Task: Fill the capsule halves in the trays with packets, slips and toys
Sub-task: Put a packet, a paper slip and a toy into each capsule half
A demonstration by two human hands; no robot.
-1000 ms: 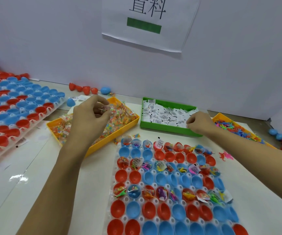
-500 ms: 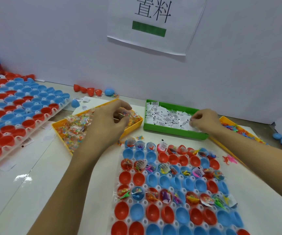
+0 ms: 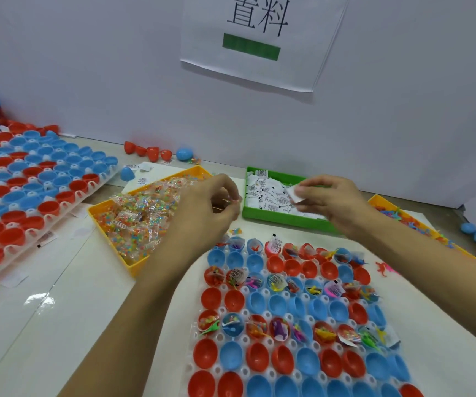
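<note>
My left hand (image 3: pixel 205 207) pinches a packet (image 3: pixel 229 200) beside the green tray (image 3: pixel 288 222); my right hand (image 3: pixel 331 202) pinches a slip (image 3: pixel 295 194) above it. Slips fill that tray; packets fill the yellow tray (image 3: pixel 111 222) left of it. Nearer me, the capsule tray (image 3: pixel 294 319) is partly filled.

The one camera on my head looks forward and down, close over the capsule tray (image 3: pixel 297 333) before the wall (image 3: pixel 88 67).
</note>
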